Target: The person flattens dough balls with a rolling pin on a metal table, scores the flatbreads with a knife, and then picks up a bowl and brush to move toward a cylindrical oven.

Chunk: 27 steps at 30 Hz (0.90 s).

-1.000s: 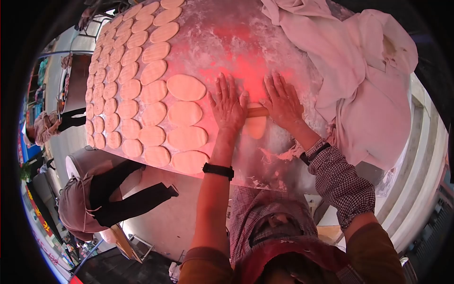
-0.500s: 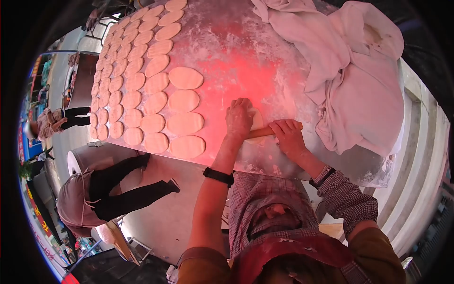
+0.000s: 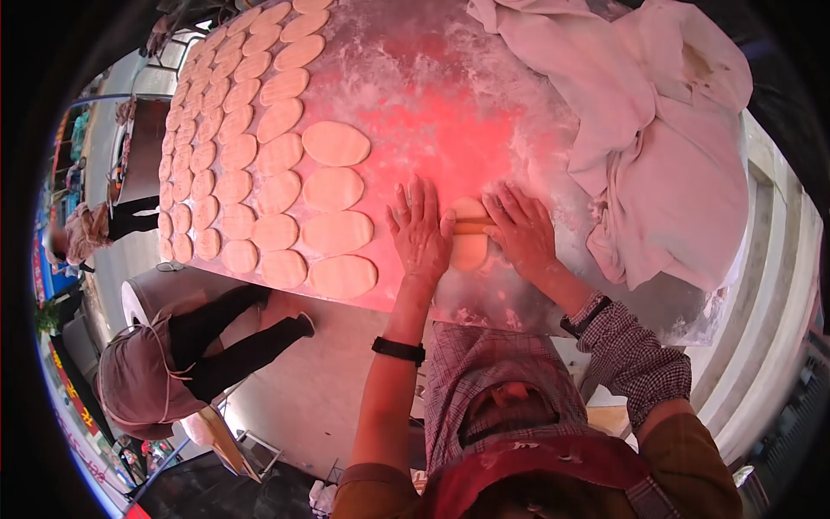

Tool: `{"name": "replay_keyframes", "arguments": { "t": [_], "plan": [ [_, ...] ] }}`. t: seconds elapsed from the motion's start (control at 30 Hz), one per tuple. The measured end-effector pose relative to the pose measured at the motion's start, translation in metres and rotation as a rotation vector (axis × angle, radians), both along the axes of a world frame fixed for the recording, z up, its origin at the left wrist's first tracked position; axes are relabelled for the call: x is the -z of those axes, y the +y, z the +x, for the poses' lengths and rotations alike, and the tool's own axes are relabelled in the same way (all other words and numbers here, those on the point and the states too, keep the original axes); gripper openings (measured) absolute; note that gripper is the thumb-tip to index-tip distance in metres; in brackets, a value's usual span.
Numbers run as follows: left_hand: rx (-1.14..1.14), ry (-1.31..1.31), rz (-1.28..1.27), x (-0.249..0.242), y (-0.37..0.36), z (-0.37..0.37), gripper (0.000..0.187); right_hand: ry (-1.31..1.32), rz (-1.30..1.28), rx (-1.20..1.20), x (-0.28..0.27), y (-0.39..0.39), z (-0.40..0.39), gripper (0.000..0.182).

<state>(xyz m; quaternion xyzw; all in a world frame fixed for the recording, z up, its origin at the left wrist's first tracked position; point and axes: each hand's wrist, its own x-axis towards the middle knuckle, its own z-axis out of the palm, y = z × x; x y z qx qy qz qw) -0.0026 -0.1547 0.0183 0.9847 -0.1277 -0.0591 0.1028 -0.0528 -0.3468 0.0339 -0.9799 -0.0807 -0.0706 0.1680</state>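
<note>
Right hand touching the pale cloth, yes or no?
Apart. The head view shows a strip of floury tabletop between the right hand and the cloth's nearest edge.

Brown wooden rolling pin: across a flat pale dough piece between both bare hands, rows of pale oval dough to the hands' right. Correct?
Wrong side: in the head view, the rows of pale oval dough lie left of the left hand. Rolling pin: correct.

Here's the rolling pin (image 3: 471,228), slim and light brown, lying straight across the middle of the dough piece (image 3: 469,253), a pale, flattened oval showing either side of it, flat on the floury tabletop (image 3: 441,130)
</note>
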Motion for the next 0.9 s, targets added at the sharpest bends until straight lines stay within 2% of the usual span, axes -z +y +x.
{"name": "replay_keyframes", "arguments": {
  "t": [0.07, 0.13, 0.2, 0.27, 0.37, 0.47, 0.53, 0.6, 0.63, 0.7, 0.73, 0.77, 0.8, 0.87, 0.9],
  "plan": [
    [0.005, -0.029, 0.034, 0.009, -0.018, 0.064, 0.068, -0.030, -0.072, 0.059, 0.014, -0.004, 0.059, 0.054],
    [-0.019, -0.029, 0.007, 0.015, -0.024, 0.086, 0.068, 0.027, -0.070, 0.126, 0.019, -0.013, 0.109, 0.057],
    [-0.041, -0.127, -0.153, 0.019, -0.027, 0.101, 0.073, 0.026, -0.051, 0.137, 0.018, -0.012, 0.100, 0.059],
    [0.060, -0.003, -0.104, 0.010, -0.006, 0.049, 0.079, 0.094, -0.021, 0.109, 0.011, -0.005, 0.058, 0.062],
    [0.183, 0.001, -0.162, -0.009, 0.031, -0.033, 0.086, 0.149, 0.066, 0.002, -0.004, 0.012, -0.046, 0.067],
    [0.221, 0.110, -0.104, -0.020, 0.040, -0.045, 0.081, 0.213, 0.053, -0.039, -0.010, 0.011, -0.055, 0.068],
    [-0.059, 0.247, -0.220, -0.016, 0.025, -0.001, 0.072, 0.191, 0.041, 0.006, 0.000, 0.006, -0.024, 0.066],
    [-0.167, 0.032, -0.291, -0.017, 0.011, 0.027, 0.068, 0.161, 0.017, 0.053, 0.007, -0.002, 0.016, 0.065],
    [-0.167, 0.038, -0.295, -0.020, 0.006, 0.021, 0.068, 0.139, 0.056, 0.100, 0.002, -0.004, 0.030, 0.065],
    [-0.080, -0.145, -0.353, -0.024, -0.007, 0.000, 0.068, 0.122, 0.098, 0.151, 0.003, -0.004, 0.027, 0.064],
    [0.043, -0.133, -0.331, -0.024, -0.008, -0.022, 0.070, 0.141, 0.034, 0.027, 0.007, -0.005, 0.021, 0.064],
    [0.162, 0.040, -0.288, -0.007, -0.007, -0.049, 0.073, 0.158, -0.032, -0.097, 0.010, -0.007, 0.018, 0.064],
    [0.211, 0.030, -0.225, 0.010, -0.007, -0.083, 0.071, 0.159, -0.035, -0.098, 0.014, -0.009, 0.021, 0.064],
    [0.193, 0.057, -0.220, 0.005, -0.014, -0.098, 0.069, 0.152, -0.034, 0.154, 0.024, -0.015, 0.040, 0.058],
    [0.178, 0.088, -0.215, -0.011, -0.019, -0.096, 0.067, 0.154, -0.038, 0.157, 0.024, -0.016, 0.045, 0.058]
  ]
}}
